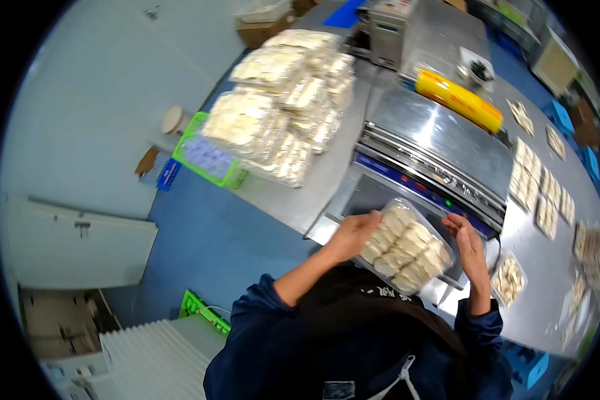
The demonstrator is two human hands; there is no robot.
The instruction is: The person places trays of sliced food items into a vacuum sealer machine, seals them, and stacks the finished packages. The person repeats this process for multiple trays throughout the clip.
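In front of my body I have a clear plastic tray of pale round slices [407, 248], the slices laid in overlapping rows. My left hand [355, 235] is closed on the tray's left edge, with the fingertips partly hidden. Beyond the tray's right side is my right hand [468, 248], its fingers apart and seemingly off the tray. The tray is tilted above the dark front plate of a steel film wrapping machine [440, 143], which carries a yellow film roll [459, 100] on top.
Left of the machine, many wrapped trays [280, 100] are piled high beside a green crate [210, 150]. On the right-hand steel table [530, 313] lie rows of slices [525, 173] and another tray of pieces [509, 280]. A white bowl with dark contents [479, 69] stands behind the roll.
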